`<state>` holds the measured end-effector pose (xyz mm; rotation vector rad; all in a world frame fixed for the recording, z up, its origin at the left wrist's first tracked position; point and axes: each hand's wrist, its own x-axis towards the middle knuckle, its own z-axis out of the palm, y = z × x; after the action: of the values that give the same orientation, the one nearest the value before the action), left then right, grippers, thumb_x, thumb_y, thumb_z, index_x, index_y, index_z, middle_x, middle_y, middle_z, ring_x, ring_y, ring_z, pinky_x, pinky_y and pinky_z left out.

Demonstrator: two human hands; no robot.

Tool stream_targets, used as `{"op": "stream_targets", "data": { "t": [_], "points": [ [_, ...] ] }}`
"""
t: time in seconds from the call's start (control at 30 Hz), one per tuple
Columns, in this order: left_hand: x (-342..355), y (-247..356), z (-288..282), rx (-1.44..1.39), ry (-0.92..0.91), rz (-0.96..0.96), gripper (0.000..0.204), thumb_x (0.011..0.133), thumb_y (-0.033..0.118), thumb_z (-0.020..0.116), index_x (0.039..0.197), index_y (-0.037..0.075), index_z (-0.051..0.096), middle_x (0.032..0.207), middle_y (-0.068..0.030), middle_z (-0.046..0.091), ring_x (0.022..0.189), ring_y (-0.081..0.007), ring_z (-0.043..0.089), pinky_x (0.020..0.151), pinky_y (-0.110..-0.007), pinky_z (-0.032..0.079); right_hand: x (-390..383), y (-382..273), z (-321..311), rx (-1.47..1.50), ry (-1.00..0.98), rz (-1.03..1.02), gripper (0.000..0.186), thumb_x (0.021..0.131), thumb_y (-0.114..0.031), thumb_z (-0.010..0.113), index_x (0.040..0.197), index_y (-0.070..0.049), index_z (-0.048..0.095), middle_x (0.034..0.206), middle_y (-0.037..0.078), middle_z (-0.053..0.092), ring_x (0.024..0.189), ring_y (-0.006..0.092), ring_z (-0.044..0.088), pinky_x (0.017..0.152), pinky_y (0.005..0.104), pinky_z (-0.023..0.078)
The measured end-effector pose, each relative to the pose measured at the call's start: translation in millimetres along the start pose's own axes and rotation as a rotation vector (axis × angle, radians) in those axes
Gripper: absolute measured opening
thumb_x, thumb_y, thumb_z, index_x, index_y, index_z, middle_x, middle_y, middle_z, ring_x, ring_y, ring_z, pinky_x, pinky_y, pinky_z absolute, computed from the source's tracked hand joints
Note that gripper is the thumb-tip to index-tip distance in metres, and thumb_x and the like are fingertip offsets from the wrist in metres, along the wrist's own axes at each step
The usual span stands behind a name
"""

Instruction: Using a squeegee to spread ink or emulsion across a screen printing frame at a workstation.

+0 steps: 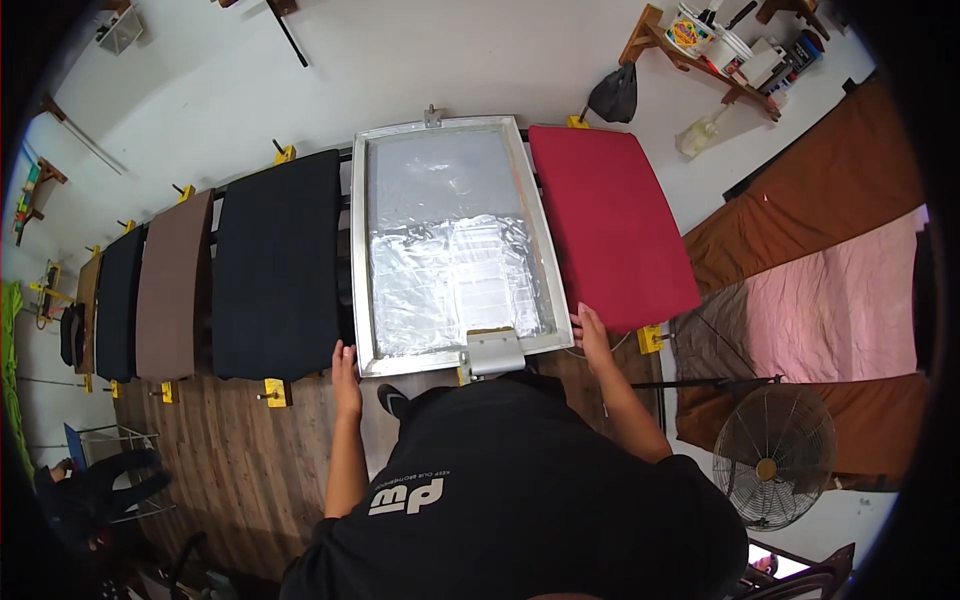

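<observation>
A silver-framed printing screen [362, 250] lies in front of me, with grey mesh at its far half and shiny, wrinkled clear film over the near half. My left hand [346, 380] is at its near left corner, fingers stretched out along the outer side. At the near right corner is my right hand [592, 335], its fingers spread against or close beside the frame; the exact contact is hard to see. Neither hand visibly grasps anything. A grey metal squeegee-like piece [495, 352] sits across the middle of the near frame edge, close to my body.
To the right is a red cloth-covered board [615, 230]. Black [277, 270] and brown [173, 290] boards line up leftward, with yellow blocks [277, 392] at their ends. A standing fan [772, 460] is at the lower right. Another person [90, 500] is at the lower left.
</observation>
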<state>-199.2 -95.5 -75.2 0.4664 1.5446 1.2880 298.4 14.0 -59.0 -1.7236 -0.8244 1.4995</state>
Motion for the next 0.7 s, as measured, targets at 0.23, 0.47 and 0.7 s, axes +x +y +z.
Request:
{"op": "stream_targets", "data": {
  "t": [0.23,0.47,0.7],
  "points": [
    [8.1,-31.2,19.8,0.042,0.236,0.137,0.079,0.102,0.053,0.054,0.160,0.008,0.025,0.151,-0.0142,0.047,0.131,-0.0265,0.049,0.108,-0.038,0.039,27.3,35.5,-13.5,-0.063,-0.039,-0.249,0.068,0.105,-0.057,0.044,0.154,-0.010,0.039,0.145,0.016,0.056,0.122,0.0274,0.059,0.100,0.0430,0.048],
    [9.3,-3.2,-5.9,0.137,-0.142,-0.094,0.084,0.095,0.072,0.047,0.160,0.021,0.032,0.154,-0.0086,0.044,0.138,-0.0293,0.044,0.109,-0.051,0.038,12.2,12.1,4.3,0.182,0.170,-0.187,0.073,0.103,-0.060,0.046,0.155,-0.010,0.036,0.141,0.021,0.057,0.122,0.0321,0.060,0.097,0.0438,0.049],
    [18.0,-11.2,3.1,0.228,-0.101,-0.005,0.079,0.098,0.067,0.049,0.157,0.017,0.031,0.144,-0.0098,0.054,0.125,-0.0272,0.055,0.104,-0.045,0.043,3.0,1.4,-19.7,0.148,-0.125,-0.023,0.075,0.101,-0.066,0.043,0.154,-0.013,0.042,0.145,0.015,0.055,0.130,0.0273,0.054,0.104,0.0434,0.045]
  ]
}}
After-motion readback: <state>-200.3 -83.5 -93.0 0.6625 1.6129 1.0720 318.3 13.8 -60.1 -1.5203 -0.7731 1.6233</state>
